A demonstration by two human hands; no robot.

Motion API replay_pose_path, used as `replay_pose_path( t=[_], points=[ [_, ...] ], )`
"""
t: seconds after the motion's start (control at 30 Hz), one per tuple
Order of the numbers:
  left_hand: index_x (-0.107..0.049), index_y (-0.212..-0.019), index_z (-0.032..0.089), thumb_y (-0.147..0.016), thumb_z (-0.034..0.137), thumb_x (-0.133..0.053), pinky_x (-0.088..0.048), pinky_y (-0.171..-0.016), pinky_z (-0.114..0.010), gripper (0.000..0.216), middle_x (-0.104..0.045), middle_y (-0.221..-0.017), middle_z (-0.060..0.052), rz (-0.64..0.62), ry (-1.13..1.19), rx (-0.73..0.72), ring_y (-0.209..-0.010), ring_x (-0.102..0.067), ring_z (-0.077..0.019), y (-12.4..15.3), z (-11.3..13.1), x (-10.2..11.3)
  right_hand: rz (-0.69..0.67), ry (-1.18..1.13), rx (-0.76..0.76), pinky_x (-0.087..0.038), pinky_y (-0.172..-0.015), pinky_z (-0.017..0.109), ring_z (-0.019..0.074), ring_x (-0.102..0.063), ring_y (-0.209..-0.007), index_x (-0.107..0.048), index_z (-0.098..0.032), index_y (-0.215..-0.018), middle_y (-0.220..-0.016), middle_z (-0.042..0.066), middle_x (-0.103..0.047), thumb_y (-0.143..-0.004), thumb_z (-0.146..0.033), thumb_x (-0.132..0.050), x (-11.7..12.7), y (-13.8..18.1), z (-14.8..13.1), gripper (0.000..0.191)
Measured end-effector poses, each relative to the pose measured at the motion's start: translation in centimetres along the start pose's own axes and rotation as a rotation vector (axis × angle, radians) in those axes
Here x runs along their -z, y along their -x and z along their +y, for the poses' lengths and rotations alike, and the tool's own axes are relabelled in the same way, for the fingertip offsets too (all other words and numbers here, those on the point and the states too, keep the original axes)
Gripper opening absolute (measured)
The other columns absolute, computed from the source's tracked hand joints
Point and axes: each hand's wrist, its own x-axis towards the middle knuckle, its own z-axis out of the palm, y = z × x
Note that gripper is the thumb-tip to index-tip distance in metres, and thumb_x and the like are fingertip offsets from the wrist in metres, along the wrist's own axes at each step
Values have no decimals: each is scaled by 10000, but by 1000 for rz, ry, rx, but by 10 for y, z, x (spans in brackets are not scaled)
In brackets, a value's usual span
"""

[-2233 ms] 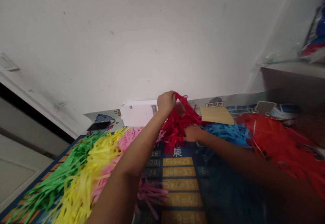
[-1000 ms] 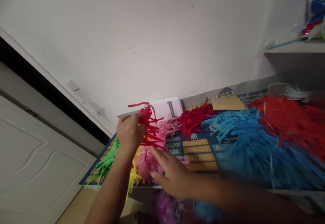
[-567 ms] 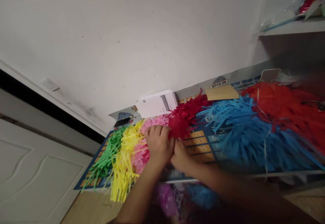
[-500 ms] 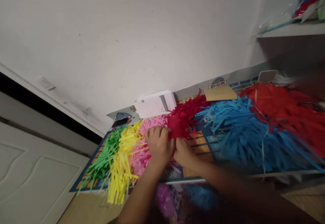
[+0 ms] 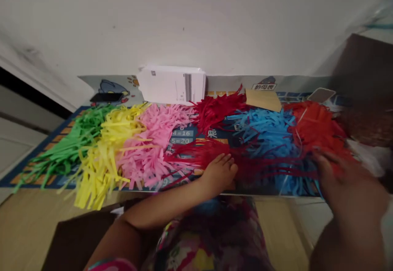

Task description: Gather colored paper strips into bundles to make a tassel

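My left hand (image 5: 219, 172) is closed over the middle of a dark red fringed paper bundle (image 5: 196, 152), low against the mat near the table's front edge. Thin red strips from it spread left over the pink fringe (image 5: 138, 156). More strips stretch right, across the blue fringe (image 5: 270, 127), to the fingers of my right hand (image 5: 350, 185). That hand is smeared by motion, but its fingertips look closed on the strip ends. Behind my left hand lies a second dark red fringe bundle (image 5: 217, 109).
Green (image 5: 73, 136), yellow (image 5: 104, 152) and orange-red fringe bundles (image 5: 319, 127) lie on the printed mat (image 5: 18, 172). Along the wall are a black phone (image 5: 106, 98), a white card stack (image 5: 168, 84) and a tan paper block (image 5: 263, 100). A dark blurred shape (image 5: 368, 86) stands at right.
My hands were together at a flat red piece; now my right hand is far to the right, with red strips stretched between them. The view has turned and come closer.
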Motion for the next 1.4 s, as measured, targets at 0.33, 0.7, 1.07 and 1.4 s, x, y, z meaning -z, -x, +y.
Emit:
replay_pose_path(
  t=[0.33,0.7,1.07,1.4],
  points=[
    [-616,-1304,124,-1001,254,-415,-395,-1135,-436,387,-600,-1401,-129,-107,-89,-6,-1329,-542,-256,6,1,-7,-163,-173,288,-180,-1086,755,445,-356,-1400,-532,-61,-1368,-1426,266,-504,-1006,-441,-398,-64,26,-98,542],
    [-555,-1344,111,-971,174,-456,-467,-1000,-438,391,-590,-1404,-157,-97,-38,101,-1290,-569,-269,19,-14,4,-507,-595,576,-489,-1019,491,257,-616,-1182,-577,-129,-1325,-1300,153,-646,-859,-140,-446,-84,45,-96,484],
    [-636,-891,165,-893,192,-544,-373,-1032,-435,95,-716,-1094,-109,-16,151,-66,-1153,-605,-250,35,-61,50,-674,-698,464,-493,-883,399,237,-679,-948,-734,-219,-990,-1010,66,-754,-977,-362,-424,-77,1,-85,341],
    [-627,-956,187,-823,283,-662,-434,-825,-369,168,-715,-798,-30,10,427,336,-775,-673,-210,25,-72,20,-632,-636,307,-409,-758,342,210,-668,-751,-682,-207,-796,-783,34,-736,-951,-409,-475,-92,-3,-99,328]
  ],
)
